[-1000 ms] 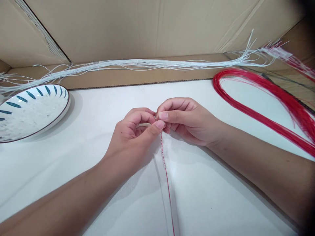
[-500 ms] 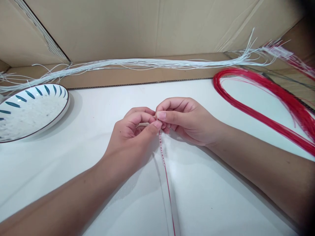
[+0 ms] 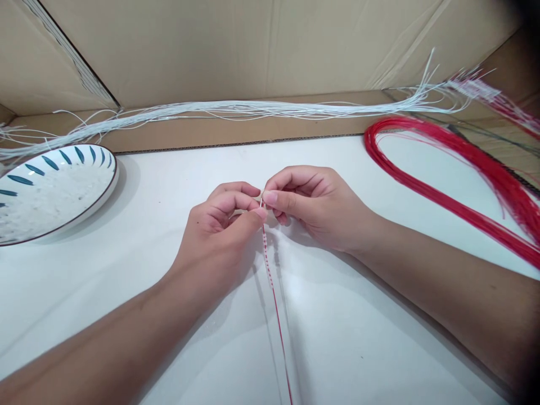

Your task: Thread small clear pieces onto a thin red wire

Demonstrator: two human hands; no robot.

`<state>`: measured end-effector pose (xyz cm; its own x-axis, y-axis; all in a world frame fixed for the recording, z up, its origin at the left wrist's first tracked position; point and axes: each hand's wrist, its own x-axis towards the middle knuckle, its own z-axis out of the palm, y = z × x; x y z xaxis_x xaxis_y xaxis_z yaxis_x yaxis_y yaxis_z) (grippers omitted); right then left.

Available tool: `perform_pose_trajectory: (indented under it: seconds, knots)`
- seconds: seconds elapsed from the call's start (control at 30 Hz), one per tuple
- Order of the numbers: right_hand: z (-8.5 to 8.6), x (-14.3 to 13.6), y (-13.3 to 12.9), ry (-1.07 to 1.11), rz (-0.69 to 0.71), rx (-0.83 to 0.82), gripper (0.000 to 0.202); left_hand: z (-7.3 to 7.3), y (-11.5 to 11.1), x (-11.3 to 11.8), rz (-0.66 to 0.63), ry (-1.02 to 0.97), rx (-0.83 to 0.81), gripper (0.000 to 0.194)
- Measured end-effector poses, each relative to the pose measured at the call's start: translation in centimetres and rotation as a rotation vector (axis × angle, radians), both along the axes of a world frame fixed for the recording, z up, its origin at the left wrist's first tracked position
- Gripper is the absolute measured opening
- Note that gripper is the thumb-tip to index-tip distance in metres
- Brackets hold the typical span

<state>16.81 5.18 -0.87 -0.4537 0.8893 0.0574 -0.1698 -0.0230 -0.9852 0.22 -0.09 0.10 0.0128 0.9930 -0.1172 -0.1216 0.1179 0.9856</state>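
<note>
My left hand pinches a thin red cord between thumb and forefinger near the cord's upper end. A row of small clear-white beads is strung just below those fingers. From there the cord runs down to the bottom edge of the view. A short pale tip sticks up past the left thumb. My right hand is closed in a pinch right beside this tip, thumb against forefinger. Whatever lies between the right fingertips is too small and hidden to make out.
At the left stands a white plate with dark leaf marks, holding many tiny clear-white pieces. A bundle of white cords lies along the cardboard wall. Looped red cords rest at the right on the white tabletop.
Both hands have shifted slightly left, the left a little more, and the beaded cord has swung left with them. The pale tip shows more clearly between the fingertips.
</note>
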Motion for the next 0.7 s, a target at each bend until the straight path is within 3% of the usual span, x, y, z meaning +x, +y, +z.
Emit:
perform_pose_trajectory:
  seconds: [0.13, 0.23, 0.43, 0.7]
  knots:
    - [-0.3, 0.0, 0.5, 0.042, -0.114, -0.037, 0.020, -0.3, 0.0, -0.3, 0.014, 0.016, 0.012, 0.018]
    - [-0.6, 0.1, 0.7, -0.136, -0.183, 0.066, 0.010, -0.5, 0.1, -0.4, 0.111, 0.025, 0.085, 0.019]
    - [-1.0, 0.0, -0.1, -0.643, -0.074, 0.597, 0.011, -0.7, 0.4, -0.4, 0.208, 0.031, 0.141, 0.021]
    - [-0.5, -0.5, -0.5, -0.758, -0.020, 0.683, 0.012, -0.7, 0.4, -0.5, 0.173, 0.049, 0.112, 0.018]
